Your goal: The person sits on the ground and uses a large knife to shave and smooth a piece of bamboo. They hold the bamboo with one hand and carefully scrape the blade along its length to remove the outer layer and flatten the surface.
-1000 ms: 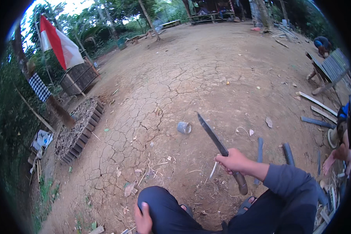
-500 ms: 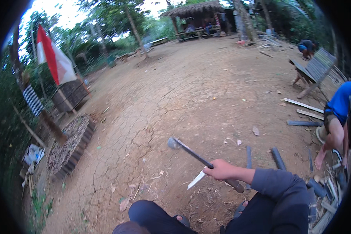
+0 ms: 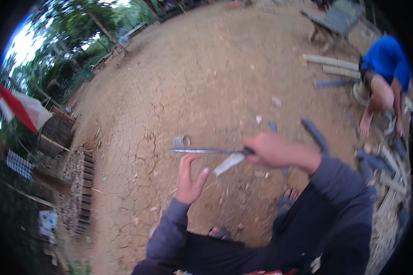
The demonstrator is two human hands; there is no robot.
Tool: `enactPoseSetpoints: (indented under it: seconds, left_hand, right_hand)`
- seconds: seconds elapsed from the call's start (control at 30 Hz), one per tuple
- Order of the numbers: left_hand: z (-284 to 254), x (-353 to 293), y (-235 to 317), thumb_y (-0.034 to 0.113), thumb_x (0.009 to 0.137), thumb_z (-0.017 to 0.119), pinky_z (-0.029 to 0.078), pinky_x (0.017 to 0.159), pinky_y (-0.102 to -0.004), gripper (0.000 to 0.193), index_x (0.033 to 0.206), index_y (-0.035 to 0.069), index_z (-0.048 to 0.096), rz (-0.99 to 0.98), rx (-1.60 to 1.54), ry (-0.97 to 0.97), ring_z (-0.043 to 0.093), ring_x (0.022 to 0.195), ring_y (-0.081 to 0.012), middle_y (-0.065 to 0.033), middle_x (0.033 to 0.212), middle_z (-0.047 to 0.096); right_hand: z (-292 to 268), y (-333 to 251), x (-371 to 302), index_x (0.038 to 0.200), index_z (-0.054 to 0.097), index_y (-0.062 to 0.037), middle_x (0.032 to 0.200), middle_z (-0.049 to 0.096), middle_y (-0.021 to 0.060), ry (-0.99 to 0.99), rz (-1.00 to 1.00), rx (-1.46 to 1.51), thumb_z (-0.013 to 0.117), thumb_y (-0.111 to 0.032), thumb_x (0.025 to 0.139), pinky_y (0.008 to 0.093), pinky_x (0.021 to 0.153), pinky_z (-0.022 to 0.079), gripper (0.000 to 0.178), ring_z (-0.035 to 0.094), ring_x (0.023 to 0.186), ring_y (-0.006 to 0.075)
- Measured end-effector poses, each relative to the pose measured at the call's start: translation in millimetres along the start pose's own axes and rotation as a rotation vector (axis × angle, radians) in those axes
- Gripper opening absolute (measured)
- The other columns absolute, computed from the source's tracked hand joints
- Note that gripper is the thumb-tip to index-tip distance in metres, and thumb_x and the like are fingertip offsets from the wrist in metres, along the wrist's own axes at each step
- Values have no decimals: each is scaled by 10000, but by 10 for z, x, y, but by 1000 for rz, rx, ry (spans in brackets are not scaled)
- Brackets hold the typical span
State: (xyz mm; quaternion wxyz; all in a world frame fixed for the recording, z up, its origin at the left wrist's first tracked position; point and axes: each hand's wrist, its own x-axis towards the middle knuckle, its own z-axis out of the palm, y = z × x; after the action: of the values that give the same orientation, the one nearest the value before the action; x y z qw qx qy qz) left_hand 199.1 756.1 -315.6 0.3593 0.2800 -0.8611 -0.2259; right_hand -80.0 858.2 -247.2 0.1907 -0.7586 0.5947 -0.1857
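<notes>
A long machete (image 3: 202,150) is being gripped at the handle by the right hand (image 3: 271,150), blade level above the dirt ground (image 3: 206,87). Left hand (image 3: 189,178) is being held open underneath, empty. Probably stiff, heavy, sharp; best gripped by the handle.

The knife (image 3: 206,150) has a dark grey blade, and a pale whitish sliver (image 3: 229,163) lies under it. The sleeves (image 3: 170,229) are slate blue. The ground (image 3: 206,82) is cracked reddish-brown earth. A flag (image 3: 20,107) shows red over white, a cloth (image 3: 19,164) is black-and-white checked, and a nearby person's shirt (image 3: 387,57) is bright blue.
</notes>
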Motion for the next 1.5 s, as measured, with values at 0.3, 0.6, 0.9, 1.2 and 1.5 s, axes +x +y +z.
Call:
enactPoseSetpoints:
  seconds: [0.3, 0.6, 0.9, 1.2, 1.5]
  left_hand:
    - [402, -191, 324, 226, 980, 561, 532, 831, -334, 443, 1316, -36, 441, -473, -839, -714, 694, 856, -220, -142, 937, 693]
    - [438, -202, 728, 516, 1022, 176, 498, 440, -316, 591, 1143, 18, 470, -901, -1435, -561, 575, 462, -224, -109, 699, 550]
    - [299, -160, 736, 453, 1037, 176, 430, 414, -300, 503, 1075, 48, 472, -908, -1387, -164, 496, 428, -199, -80, 744, 505]
    - [378, -426, 687, 515, 1034, 191, 379, 405, -276, 559, 915, 44, 467, -840, -1285, -158, 427, 402, -143, -48, 701, 458]
    - [346, -329, 674, 544, 1032, 222, 341, 364, -265, 531, 1048, 62, 443, -988, -1408, -127, 380, 361, -127, -36, 672, 433]
  right_hand:
    - [-197, -145, -158, 898, 632, -17, 728, 636, 176, 120, -93, 17, 602, -237, 917, 451, 654, 510, 223, 645, 714, 363]
    - [-39, 377, 216, 859, 622, 21, 564, 473, 105, 347, 193, 384, 501, -419, 1005, 372, 548, 403, 479, 452, 531, 185]
    - [481, -84, 212, 711, 551, -28, 582, 568, 133, 320, -20, -20, 487, -671, 907, 408, 487, 482, 675, 617, 509, 297]
    - [672, -302, 282, 704, 495, -66, 606, 529, 91, 328, -290, -318, 557, -713, 815, 395, 423, 447, 659, 600, 501, 300]
    - [713, -200, 345, 647, 506, -74, 549, 547, 93, 316, -280, -451, 527, -731, 830, 342, 391, 451, 682, 583, 434, 240]
